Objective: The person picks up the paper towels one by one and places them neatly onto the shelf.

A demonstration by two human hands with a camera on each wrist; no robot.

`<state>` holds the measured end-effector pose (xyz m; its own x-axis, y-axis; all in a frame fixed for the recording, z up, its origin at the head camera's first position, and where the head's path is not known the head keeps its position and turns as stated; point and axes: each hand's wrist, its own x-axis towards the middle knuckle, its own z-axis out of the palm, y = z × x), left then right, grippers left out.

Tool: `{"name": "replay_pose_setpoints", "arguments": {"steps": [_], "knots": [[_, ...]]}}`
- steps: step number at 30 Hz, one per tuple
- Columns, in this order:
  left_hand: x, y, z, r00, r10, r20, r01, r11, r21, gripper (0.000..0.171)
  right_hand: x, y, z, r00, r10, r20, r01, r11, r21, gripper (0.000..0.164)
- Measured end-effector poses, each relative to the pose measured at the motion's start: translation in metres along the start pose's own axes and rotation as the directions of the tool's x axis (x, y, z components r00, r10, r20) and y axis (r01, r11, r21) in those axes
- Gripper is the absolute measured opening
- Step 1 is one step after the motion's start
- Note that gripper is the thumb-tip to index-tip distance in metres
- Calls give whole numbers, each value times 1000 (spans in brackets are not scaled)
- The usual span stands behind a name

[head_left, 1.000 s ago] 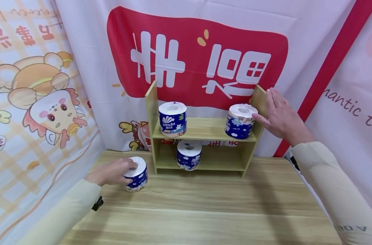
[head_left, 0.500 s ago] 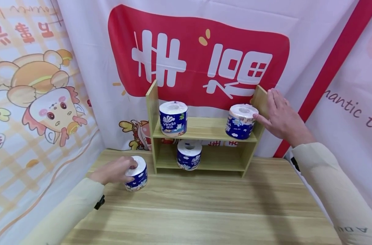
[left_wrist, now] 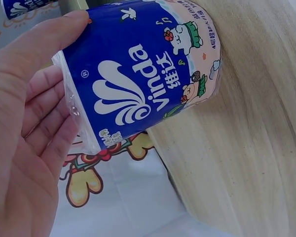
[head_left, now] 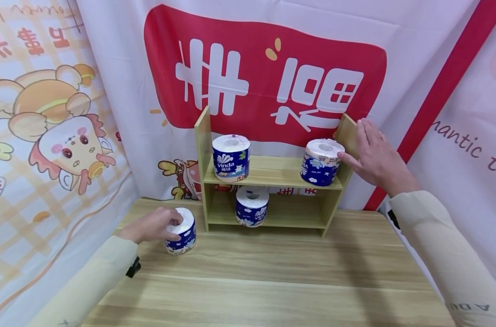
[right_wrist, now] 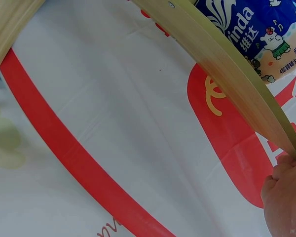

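My left hand (head_left: 155,225) holds a toilet roll (head_left: 186,238) standing on the table, left of a small wooden shelf (head_left: 268,159). Its thumb lies along the blue printed wrapper and its fingers reach over the white top end, as the left wrist view also shows. At the shelf's right side panel (right_wrist: 237,89), my right hand (head_left: 376,156) grips the upper edge, thumb on the inner side and fingers on the outer. The thumb tip is right by another toilet roll (head_left: 321,165) at the right end of the upper board.
One toilet roll (head_left: 230,159) stands at the upper board's left end, and another (head_left: 252,209) on the lower board, left of its middle. Printed cloth (head_left: 121,91) hangs behind the shelf and along both sides of the wooden table (head_left: 268,272).
The left hand's thumb sits slightly higher against the roll's side, while the roll stays almost where it was. My right hand keeps its place on the shelf panel.
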<state>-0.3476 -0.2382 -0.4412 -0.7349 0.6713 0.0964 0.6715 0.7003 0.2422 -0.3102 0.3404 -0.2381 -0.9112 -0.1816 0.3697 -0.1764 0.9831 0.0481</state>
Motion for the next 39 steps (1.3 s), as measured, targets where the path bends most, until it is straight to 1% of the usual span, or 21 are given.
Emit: {"name": "replay_pose_setpoints", "arguments": {"steps": [6,9,14,20,27,32,39], "knots": [[0,-4,2,999,-42,0,42,998,-40,37,0,0,1,1000,1,0,-1,1000,-1,102],[1,-4,2,999,-42,-1,42,997,-60,37,0,0,1,1000,3,2,-3,1000,-3,102],[0,-3,1,999,-33,0,33,997,-68,32,0,1,1,1000,3,3,-3,1000,-1,101],[0,-7,3,1000,-16,-4,16,998,-63,27,0,0,1,1000,-3,-1,3,1000,-4,102],[0,-10,6,1000,-22,-9,22,999,-36,35,2,1,1,1000,-13,-9,13,1000,-13,102],[0,-8,4,1000,-18,-6,18,999,-40,33,2,0,0,1000,-18,-7,18,1000,-5,103],[0,-2,1,1000,-15,6,15,1000,-16,33,2,2,1,1000,-15,-9,15,1000,-6,102]]}}
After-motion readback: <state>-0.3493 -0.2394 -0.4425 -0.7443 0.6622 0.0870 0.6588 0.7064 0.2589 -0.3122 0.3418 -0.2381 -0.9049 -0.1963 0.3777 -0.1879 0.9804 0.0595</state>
